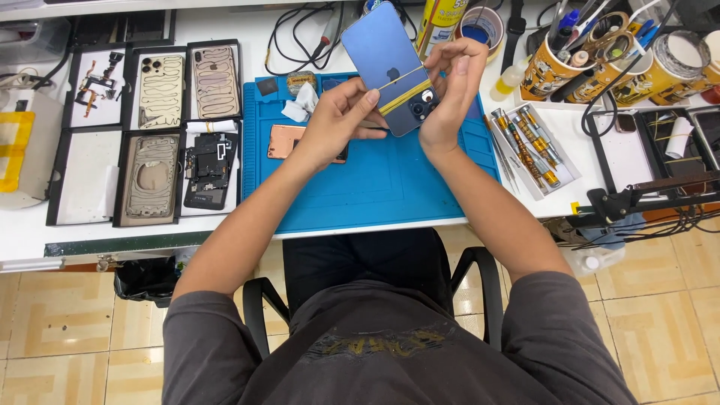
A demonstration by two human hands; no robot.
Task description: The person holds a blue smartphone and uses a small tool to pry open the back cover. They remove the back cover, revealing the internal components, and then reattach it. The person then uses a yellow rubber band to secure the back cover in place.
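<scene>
A blue smartphone (384,60) is held back side up above the blue work mat (360,187), with a strip of yellow tape wrapped across it near the camera. My left hand (341,120) grips the phone's lower left edge, thumb on the tape. Over on the camera end, my right hand (448,90) pinches the right edge. A copper-coloured phone back (283,140) lies flat on the mat under my left wrist.
Black trays with phone backs and parts (161,135) fill the left of the white bench. A tray of screwdrivers (529,146) lies right of the mat, with cups of tools (577,60) and tape rolls (480,26) behind. Cables run along the back.
</scene>
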